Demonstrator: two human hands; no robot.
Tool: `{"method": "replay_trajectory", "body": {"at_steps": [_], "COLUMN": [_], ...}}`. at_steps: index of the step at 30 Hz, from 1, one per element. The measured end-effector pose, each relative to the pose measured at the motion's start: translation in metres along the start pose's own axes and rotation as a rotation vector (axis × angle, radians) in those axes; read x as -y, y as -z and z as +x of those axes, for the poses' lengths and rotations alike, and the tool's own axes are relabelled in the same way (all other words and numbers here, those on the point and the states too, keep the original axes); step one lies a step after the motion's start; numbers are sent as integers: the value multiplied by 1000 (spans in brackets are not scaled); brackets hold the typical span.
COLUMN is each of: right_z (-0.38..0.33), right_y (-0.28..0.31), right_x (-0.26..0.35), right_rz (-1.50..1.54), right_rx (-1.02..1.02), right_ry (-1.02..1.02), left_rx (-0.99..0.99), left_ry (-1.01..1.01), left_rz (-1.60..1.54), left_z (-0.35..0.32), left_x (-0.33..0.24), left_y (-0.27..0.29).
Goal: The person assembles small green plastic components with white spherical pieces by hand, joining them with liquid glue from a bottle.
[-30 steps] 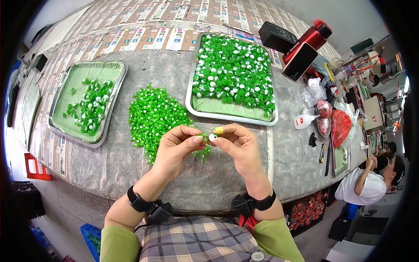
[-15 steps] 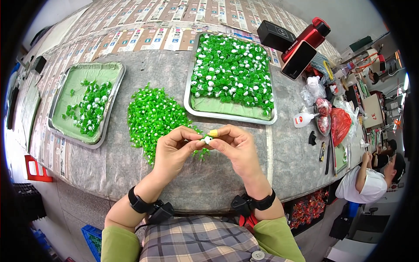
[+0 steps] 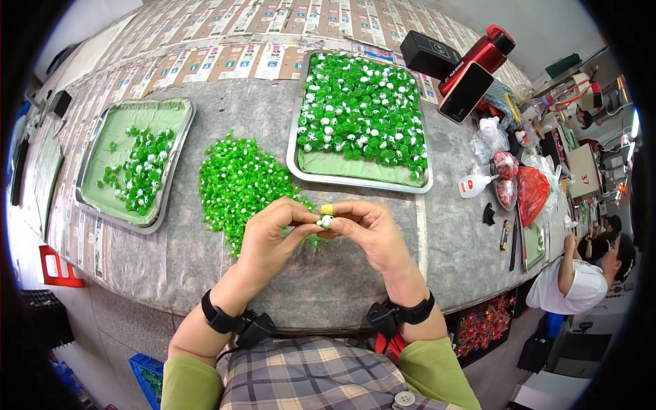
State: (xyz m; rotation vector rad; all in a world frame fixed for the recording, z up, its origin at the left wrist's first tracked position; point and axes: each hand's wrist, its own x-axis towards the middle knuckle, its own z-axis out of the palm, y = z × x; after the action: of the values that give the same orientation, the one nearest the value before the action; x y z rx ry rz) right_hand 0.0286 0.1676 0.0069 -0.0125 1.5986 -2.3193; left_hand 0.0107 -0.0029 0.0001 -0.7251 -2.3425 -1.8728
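My left hand (image 3: pixel 272 231) and my right hand (image 3: pixel 372 229) meet above the table's near middle, fingertips pinched on one small green-and-white toy figure (image 3: pixel 326 221). Its white, ball-like part has dark spots; the fingers cover much of the rest. Yellow tape wraps my right index finger. Just beyond my left hand spreads a heap of small green plastic pieces (image 3: pixel 242 181) with white dots. Farther back, a metal tray (image 3: pixel 355 179) with a green liner is packed with green-and-white figures. A second lined tray (image 3: pixel 96 167), at the left, carries a smaller cluster of them.
Along the right lie a phone (image 3: pixel 466 92), a red bottle (image 3: pixel 482 58), a black box (image 3: pixel 429 55), a white squeeze bottle (image 3: pixel 475 184) and a red plastic bag (image 3: pixel 533 195). A person in white (image 3: pixel 581 280) sits at the far right. Below the left edge stands a red stool (image 3: pixel 58 266).
The small figure has turned between my fingertips, its white part now resting nearer my right thumb. Both hands stay in nearly the same place. The trays and heap are unchanged.
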Motion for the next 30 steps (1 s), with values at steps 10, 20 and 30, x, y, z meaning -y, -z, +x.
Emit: {"method": "replay_trajectory", "body": {"at_steps": [10, 20, 30], "right_z": [5, 4, 1], "right_y": [0, 5, 9], "right_x": [-3, -5, 10], "right_rz": [-100, -1254, -805], "right_rx": [-109, 164, 34], "right_ry": [76, 248, 161], "left_rx": [-127, -502, -28], "left_ry": [296, 94, 526], "left_rz": [-457, -1657, -873], "left_z": [2, 15, 1], "left_x": [6, 24, -2], "left_y": [5, 84, 16]}}
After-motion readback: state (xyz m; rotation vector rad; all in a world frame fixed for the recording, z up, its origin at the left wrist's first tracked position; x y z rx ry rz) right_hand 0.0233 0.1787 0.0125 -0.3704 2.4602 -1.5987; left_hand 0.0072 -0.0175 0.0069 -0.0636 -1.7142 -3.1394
